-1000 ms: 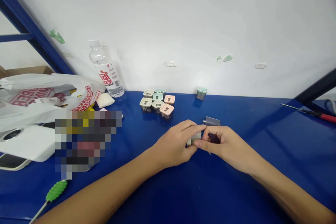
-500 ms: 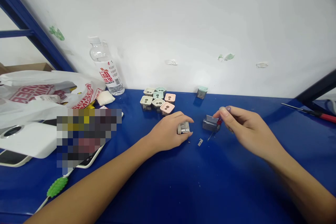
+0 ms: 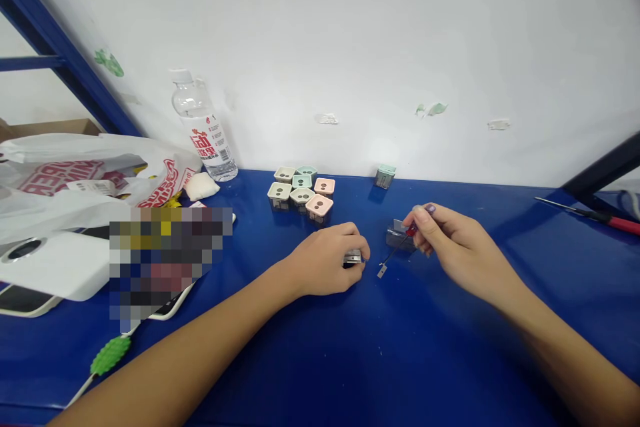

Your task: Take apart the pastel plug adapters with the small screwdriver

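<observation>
My left hand point(image 3: 333, 260) is closed around a pencil sharpener point(image 3: 353, 257) on the blue table. Its metal blade side shows between my thumb and fingers; the rest is covered. Pinched in my right hand point(image 3: 445, 233) is a small screwdriver point(image 3: 411, 231) with a red handle, its thin shaft slanting down to the left. The tip reaches a small loose sharpener blade point(image 3: 382, 271) lying between my hands; whether they touch I cannot tell. Behind the screwdriver lies a clear sharpener container point(image 3: 397, 239), partly hidden by my right fingers.
Several two-hole sharpeners point(image 3: 303, 181) stand grouped at the back; a green one point(image 3: 385, 177) stands apart. A water bottle point(image 3: 205, 127), plastic bags point(image 3: 90, 167) and a white device point(image 3: 55, 263) are at left. A larger red-handled screwdriver point(image 3: 623, 223) lies far right.
My left fingers have curled in and turned the sharpener, bringing it slightly lower. The screwdriver in my right hand has swung left, its tip now at the loose blade.
</observation>
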Tool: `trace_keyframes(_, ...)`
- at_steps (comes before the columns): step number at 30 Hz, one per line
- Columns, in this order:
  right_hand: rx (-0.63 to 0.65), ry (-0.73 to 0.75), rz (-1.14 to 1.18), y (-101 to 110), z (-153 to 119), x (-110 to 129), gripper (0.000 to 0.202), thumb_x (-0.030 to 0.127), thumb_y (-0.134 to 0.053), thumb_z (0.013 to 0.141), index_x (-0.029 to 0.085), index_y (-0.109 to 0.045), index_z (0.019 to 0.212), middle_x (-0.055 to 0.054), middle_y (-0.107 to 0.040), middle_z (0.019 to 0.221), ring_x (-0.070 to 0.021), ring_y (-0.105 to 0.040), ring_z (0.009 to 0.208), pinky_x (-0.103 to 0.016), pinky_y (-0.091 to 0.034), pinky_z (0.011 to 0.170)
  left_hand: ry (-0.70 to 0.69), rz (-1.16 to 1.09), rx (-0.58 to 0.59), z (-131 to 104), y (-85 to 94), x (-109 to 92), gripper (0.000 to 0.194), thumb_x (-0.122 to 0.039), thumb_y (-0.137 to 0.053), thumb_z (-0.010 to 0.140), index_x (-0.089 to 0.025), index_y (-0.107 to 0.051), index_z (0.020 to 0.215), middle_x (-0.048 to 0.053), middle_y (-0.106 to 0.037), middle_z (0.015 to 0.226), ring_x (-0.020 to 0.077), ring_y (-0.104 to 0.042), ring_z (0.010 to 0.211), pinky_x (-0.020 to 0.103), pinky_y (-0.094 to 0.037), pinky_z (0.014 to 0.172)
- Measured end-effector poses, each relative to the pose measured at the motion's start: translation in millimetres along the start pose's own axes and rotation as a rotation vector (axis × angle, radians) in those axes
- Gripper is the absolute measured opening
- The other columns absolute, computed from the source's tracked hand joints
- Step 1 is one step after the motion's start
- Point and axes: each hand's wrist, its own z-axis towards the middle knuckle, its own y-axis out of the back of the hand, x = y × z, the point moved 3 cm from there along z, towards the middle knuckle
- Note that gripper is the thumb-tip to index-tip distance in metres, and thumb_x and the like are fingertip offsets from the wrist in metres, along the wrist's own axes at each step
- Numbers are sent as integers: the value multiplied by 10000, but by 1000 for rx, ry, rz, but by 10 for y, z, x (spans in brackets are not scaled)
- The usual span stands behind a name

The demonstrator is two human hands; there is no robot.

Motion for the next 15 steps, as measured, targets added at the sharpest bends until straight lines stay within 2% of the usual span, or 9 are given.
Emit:
trace_keyframes(5,-7,23,61,13,-21,64,434,566,-412,930,193,-607,826,-9,-557,656,-120,-529,586,-242,-457,558,44,-18,-14,1,-32,3,200,-388,-625,815,-227,-692,913,8,-581,926,134,-591,782,261,-478,734)
trace_keyframes(10,-30,71,144,21,-66,141,409,542,-429,934,200,-617,815,-6,-550,649,-114,-532,578,-235,-470,550,16,2,-12,-2,-60,-21,269,-411,-648,811,-235,-704,1007,15,-586,934,122,-591,757,247,-475,688)
trace_keyframes(15,-56,95,173,24,-90,172,401,539,-437,932,203,-627,822,-10,-552,636,-123,-539,576,-248,-481,555,-22,-44,-43,1,-54,-47,223,-380,-605,856,-215,-732,935,18,-582,884,98,-560,688,227,-461,639)
